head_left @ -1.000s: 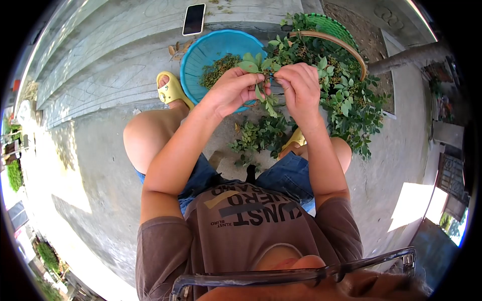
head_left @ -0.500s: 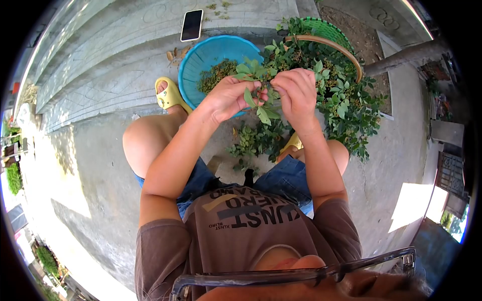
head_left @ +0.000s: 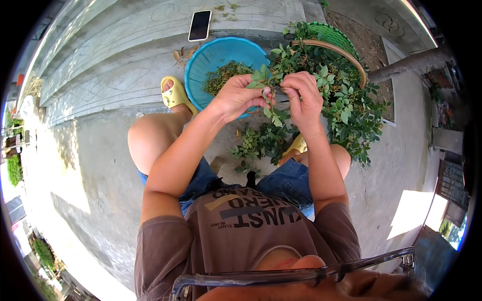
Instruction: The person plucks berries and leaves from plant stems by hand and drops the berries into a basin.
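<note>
My left hand is closed round the stem of a leafy sprig, its green leaves sticking out above and below the fingers. Close beside it, my right hand pinches the same sprig at the stem; whatever lies between those fingertips is mostly hidden. Both hands are above the near right edge of a blue plastic basin. Inside the basin lies a heap of small greenish-brown berry clusters. Right of my hands, a green woven basket with a curved wooden handle overflows with leafy, berry-bearing branches.
More cut leafy branches lie on the concrete between my feet. A phone rests on the step behind the basin, near scattered plant bits. My yellow clog stands left of the basin. A wooden post slants in at right.
The view has shifted slightly. The sprig has turned in my fingers, and its upper leaves sit closer in between my hands. Both hands keep hold of it.
</note>
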Demonstrator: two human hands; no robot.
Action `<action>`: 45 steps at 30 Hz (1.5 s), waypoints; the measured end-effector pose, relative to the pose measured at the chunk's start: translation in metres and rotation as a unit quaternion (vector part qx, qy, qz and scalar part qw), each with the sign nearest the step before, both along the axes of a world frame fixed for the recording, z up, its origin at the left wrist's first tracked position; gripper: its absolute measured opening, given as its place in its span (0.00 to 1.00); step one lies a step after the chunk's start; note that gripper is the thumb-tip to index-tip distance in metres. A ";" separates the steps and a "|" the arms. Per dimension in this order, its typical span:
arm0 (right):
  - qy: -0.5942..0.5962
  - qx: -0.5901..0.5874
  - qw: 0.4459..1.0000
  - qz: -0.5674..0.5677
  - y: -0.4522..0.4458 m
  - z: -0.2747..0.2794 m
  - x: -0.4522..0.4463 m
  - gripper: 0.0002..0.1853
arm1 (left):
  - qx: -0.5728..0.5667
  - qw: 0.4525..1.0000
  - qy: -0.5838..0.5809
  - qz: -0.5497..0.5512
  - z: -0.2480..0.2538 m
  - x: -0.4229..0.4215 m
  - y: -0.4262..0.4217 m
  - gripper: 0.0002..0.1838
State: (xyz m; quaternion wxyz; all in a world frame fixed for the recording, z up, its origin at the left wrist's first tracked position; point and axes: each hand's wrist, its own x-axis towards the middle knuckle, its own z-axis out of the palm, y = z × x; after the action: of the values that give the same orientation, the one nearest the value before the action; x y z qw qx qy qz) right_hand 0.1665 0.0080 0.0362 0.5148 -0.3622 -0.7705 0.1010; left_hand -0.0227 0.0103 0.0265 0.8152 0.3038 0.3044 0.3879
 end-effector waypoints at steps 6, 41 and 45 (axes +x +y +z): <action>-0.021 0.020 1.000 -0.009 0.001 -0.001 -0.002 0.06 | 0.032 0.999 0.000 0.011 -0.002 0.003 -0.001 0.09; 0.152 -0.237 0.959 -0.041 0.009 -0.021 -0.005 0.06 | 0.520 0.485 0.673 0.203 -0.063 -0.039 0.047 0.19; 0.142 -0.197 0.969 -0.035 0.008 -0.015 -0.007 0.04 | 0.193 0.945 0.261 0.040 -0.027 -0.017 0.030 0.19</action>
State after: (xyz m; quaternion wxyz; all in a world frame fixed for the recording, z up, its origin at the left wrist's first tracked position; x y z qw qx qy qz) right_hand 0.1590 0.0162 0.0211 0.5407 -0.4656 -0.6408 0.2833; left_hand -0.0393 0.0404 -0.0007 0.6171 0.5330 0.4378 0.3788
